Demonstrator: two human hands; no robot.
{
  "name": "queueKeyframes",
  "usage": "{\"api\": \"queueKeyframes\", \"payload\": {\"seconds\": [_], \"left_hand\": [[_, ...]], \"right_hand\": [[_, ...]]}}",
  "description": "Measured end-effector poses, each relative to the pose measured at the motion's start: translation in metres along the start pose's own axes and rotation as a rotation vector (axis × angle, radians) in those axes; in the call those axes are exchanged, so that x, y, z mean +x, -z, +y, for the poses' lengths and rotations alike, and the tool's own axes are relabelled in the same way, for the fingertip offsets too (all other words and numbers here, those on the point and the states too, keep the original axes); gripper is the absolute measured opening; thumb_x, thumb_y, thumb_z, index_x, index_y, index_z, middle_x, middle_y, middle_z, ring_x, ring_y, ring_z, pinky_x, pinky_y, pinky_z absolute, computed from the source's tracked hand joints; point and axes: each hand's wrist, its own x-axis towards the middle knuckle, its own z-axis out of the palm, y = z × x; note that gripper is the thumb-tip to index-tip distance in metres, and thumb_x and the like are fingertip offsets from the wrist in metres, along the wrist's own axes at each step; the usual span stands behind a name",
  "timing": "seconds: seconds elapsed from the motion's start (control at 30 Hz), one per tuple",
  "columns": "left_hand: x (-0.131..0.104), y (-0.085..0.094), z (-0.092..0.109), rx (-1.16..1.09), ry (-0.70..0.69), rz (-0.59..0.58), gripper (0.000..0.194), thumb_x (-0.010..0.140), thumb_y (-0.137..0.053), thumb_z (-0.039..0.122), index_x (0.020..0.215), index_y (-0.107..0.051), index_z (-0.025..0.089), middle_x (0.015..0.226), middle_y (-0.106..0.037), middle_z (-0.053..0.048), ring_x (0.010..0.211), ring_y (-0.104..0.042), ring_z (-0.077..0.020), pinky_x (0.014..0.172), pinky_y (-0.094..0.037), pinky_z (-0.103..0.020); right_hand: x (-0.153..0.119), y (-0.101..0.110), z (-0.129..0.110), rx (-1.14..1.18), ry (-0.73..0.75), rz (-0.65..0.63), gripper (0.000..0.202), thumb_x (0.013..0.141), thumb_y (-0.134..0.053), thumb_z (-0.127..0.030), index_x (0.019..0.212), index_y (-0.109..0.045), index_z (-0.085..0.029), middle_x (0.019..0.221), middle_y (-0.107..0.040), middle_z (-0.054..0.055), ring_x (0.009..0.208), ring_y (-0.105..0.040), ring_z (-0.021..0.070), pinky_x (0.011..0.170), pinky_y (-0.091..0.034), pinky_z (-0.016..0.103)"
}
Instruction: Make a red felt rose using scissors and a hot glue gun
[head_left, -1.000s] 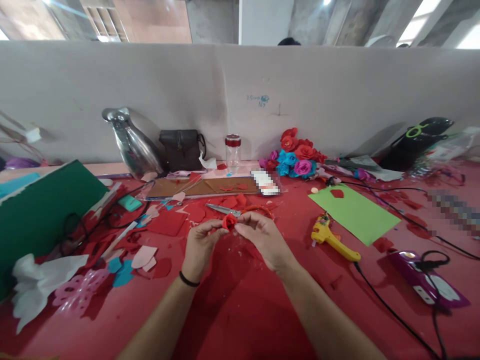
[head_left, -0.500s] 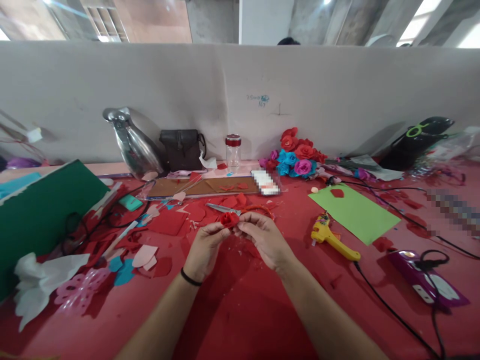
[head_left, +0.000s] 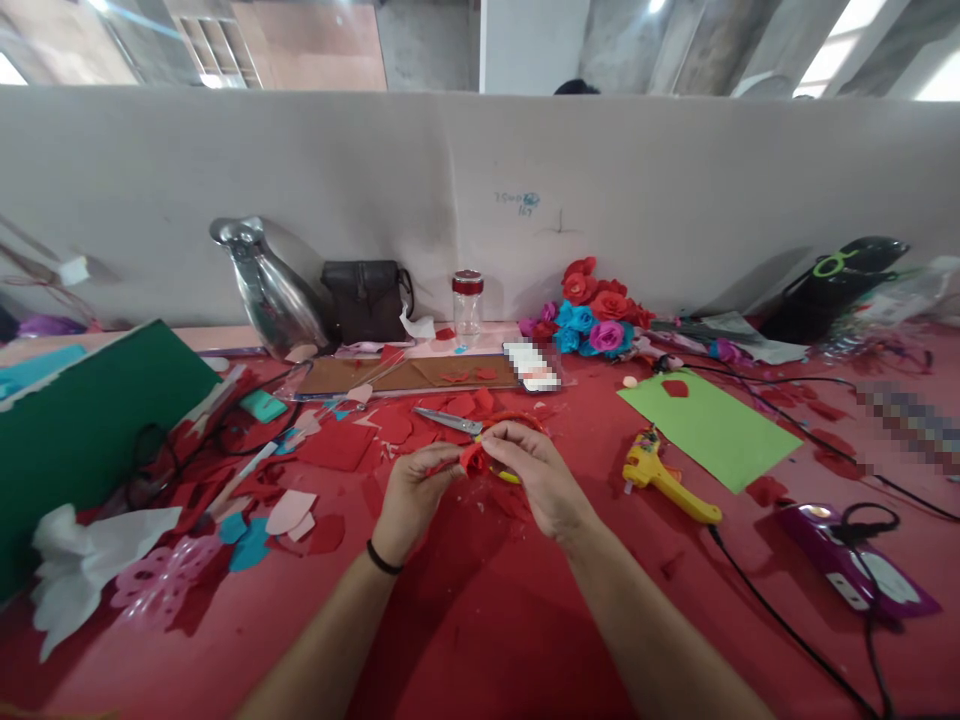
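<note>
A small red paper flower is held between my two hands over the middle of the red table. My left hand pinches its left side with thumb and fingers. On its right side, the fingertips of my right hand are closed on the flower. Scissors lie just behind the hands, blades toward the left, their handles partly hidden by my right hand. Red paper pieces are scattered to the left of my left hand.
A yellow glue gun and a green sheet lie at the right, near a purple power strip. Behind stand a metal jug, a glass jar and a bunch of paper flowers. A green board is at left.
The red flower has moved slightly right and down and has been turned. My fingers have shifted around it, and more of the scissors' handles shows.
</note>
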Motion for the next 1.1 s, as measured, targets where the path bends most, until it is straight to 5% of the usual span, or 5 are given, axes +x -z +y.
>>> {"api": "queueKeyframes", "payload": {"seconds": [0.63, 1.1], "left_hand": [[0.002, 0.007, -0.001, 0.137, -0.089, -0.185, 0.016, 0.074, -0.065, 0.031, 0.077, -0.076, 0.019, 0.076, -0.070, -0.006, 0.071, -0.061, -0.0180, 0.067, -0.047, -0.027], [-0.001, -0.001, -0.015, -0.205, 0.083, -0.185, 0.022, 0.072, -0.070, 0.036, 0.082, -0.075, 0.017, 0.083, -0.074, -0.005, 0.081, -0.063, -0.0208, 0.083, -0.048, -0.035]], "right_hand": [[0.001, 0.003, 0.000, 0.007, -0.017, -0.046, 0.013, 0.071, -0.065, -0.030, 0.064, -0.062, -0.019, 0.059, -0.057, -0.003, 0.060, -0.050, 0.0103, 0.063, -0.037, 0.025], [0.002, -0.001, 0.000, 0.174, -0.041, 0.092, 0.022, 0.062, -0.073, -0.039, 0.064, -0.064, -0.019, 0.058, -0.057, -0.004, 0.055, -0.047, 0.0086, 0.057, -0.037, 0.023]]}}
